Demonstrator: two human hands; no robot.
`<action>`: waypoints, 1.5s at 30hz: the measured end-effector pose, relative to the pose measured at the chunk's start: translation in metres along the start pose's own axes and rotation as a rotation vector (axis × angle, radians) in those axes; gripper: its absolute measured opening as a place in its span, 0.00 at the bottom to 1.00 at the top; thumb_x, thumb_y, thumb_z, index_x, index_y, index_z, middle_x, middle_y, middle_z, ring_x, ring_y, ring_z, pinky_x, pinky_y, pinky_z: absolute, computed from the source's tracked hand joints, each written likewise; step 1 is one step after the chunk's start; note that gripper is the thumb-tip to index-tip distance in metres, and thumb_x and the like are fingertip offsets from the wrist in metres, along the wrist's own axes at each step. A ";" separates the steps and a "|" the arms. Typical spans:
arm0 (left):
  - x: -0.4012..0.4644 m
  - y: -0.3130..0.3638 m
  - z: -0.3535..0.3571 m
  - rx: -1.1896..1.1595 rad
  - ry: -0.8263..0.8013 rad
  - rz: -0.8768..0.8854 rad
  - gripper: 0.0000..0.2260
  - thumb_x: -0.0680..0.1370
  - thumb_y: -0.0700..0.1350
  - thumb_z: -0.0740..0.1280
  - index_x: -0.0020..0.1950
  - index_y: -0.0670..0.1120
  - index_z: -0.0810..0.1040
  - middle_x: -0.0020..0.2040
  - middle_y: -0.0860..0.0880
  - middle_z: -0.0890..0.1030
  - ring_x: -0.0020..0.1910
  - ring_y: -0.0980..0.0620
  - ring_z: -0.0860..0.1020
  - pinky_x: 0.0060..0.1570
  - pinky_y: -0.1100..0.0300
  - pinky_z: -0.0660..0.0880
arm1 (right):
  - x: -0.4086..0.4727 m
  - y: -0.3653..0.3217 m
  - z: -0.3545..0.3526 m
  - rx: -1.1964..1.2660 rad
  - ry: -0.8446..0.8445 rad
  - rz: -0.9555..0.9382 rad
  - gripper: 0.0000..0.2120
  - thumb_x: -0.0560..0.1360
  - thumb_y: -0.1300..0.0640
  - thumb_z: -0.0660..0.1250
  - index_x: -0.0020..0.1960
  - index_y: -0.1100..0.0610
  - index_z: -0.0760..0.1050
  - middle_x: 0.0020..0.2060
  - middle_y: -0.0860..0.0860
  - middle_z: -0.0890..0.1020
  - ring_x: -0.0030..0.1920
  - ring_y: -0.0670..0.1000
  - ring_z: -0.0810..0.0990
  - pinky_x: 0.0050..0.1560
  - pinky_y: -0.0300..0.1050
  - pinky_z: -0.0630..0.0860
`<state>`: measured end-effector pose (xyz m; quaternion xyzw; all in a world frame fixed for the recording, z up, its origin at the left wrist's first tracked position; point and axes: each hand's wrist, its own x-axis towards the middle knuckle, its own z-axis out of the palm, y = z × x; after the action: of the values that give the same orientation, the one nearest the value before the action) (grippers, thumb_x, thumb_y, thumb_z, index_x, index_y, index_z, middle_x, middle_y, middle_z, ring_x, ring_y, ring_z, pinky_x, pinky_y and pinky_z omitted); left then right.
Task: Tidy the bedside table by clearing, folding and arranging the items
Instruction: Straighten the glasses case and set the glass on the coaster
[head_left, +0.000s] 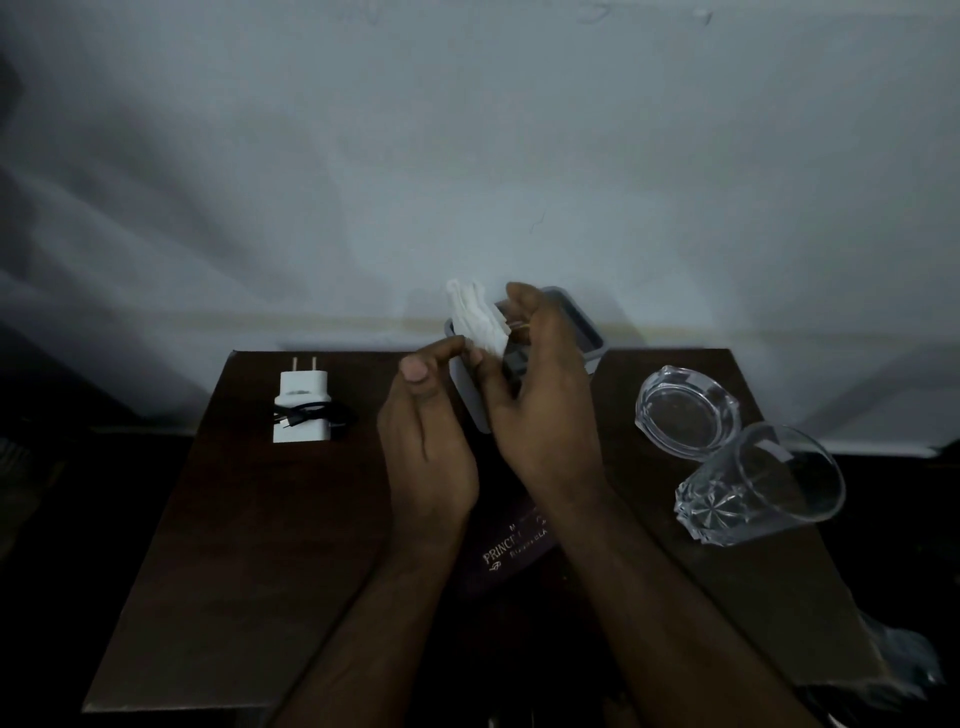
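Both your hands pinch the tissue (475, 317) over the bin (587, 332), left fingers (441, 348) low, right fingers (519, 301) high. Tug unevenly and it tears; the glass (763, 483) lies right of them.

a pale wall (467, 156) rises behind, with a faint yellowish strip (311, 319) running along it low down; dark floor (78, 493) at left.

Single head-worn wide view, looking forward and down, close over dark table (218, 545), wall (467, 156) behind
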<state>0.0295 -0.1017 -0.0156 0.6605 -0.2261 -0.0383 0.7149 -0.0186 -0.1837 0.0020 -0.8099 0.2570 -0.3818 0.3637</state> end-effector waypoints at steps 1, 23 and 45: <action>0.000 0.001 -0.001 0.022 0.007 0.007 0.34 0.82 0.68 0.46 0.60 0.45 0.82 0.55 0.53 0.85 0.59 0.57 0.82 0.60 0.62 0.76 | 0.000 -0.002 -0.003 -0.019 0.010 -0.009 0.24 0.77 0.60 0.69 0.72 0.56 0.68 0.64 0.49 0.75 0.64 0.47 0.76 0.65 0.45 0.75; -0.079 0.025 -0.068 1.108 -0.703 -0.102 0.36 0.68 0.56 0.78 0.71 0.50 0.69 0.66 0.46 0.73 0.66 0.43 0.73 0.62 0.49 0.73 | -0.096 0.008 -0.071 -0.559 -0.794 0.357 0.51 0.71 0.45 0.77 0.81 0.39 0.45 0.82 0.51 0.45 0.79 0.64 0.54 0.75 0.64 0.59; -0.062 0.042 -0.072 0.979 -0.613 -0.108 0.26 0.75 0.59 0.72 0.69 0.50 0.75 0.60 0.46 0.76 0.61 0.44 0.76 0.62 0.47 0.74 | -0.095 -0.040 -0.066 -0.722 -0.643 0.286 0.34 0.77 0.37 0.65 0.76 0.52 0.63 0.68 0.57 0.68 0.68 0.62 0.71 0.65 0.58 0.72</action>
<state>-0.0091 -0.0080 0.0065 0.8836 -0.3800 -0.1554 0.2250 -0.1210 -0.1194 0.0217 -0.9174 0.3560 0.0540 0.1697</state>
